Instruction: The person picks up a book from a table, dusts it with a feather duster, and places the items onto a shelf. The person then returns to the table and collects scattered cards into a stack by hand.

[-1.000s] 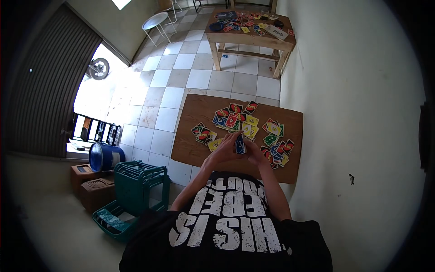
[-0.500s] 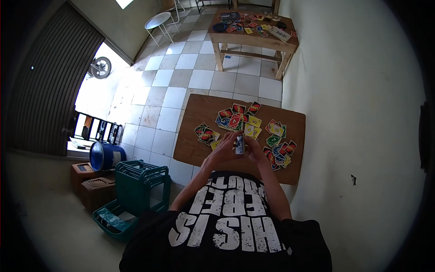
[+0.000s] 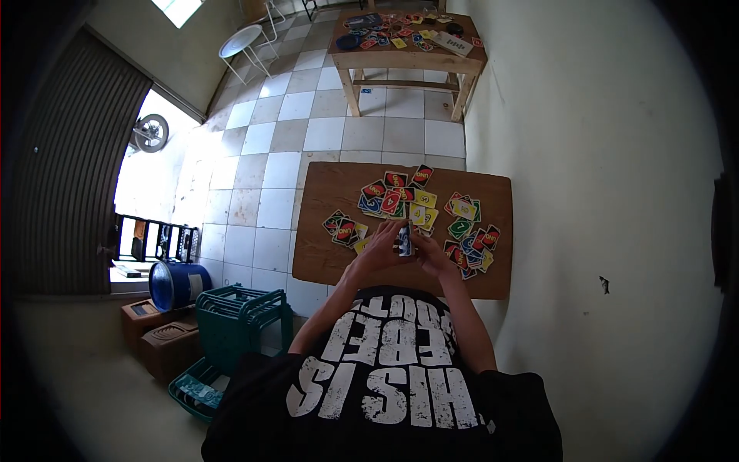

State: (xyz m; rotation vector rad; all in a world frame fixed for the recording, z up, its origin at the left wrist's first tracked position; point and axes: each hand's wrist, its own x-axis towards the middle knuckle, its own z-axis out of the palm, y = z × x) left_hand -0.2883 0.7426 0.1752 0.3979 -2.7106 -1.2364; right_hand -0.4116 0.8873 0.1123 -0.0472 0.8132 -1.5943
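Note:
Over the near part of the brown table, my left hand (image 3: 380, 248) and my right hand (image 3: 430, 253) meet around a small stack of UNO cards (image 3: 406, 242). The left fingers wrap the stack's left side, and the right fingers close on its right side. Just beyond them lies a loose pile of UNO cards (image 3: 394, 202), some face up and some showing the black and red backs. A smaller heap of cards (image 3: 341, 228) is to the left of my hands. Two more groups sit on the right, green and yellow cards (image 3: 462, 215) above a mixed pile (image 3: 472, 250).
The brown table (image 3: 323, 267) stands beside the wall at right. Farther off is a wooden table (image 3: 400, 61) strewn with more cards. Green plastic stools (image 3: 240, 319), a blue drum (image 3: 178, 285) and brown boxes (image 3: 169, 346) are at left; a white round stool (image 3: 241, 41) stands farther back.
My view has turned a little, so the tables appear shifted left. Both hands stay around the card stack, with the fingers slightly rearranged.

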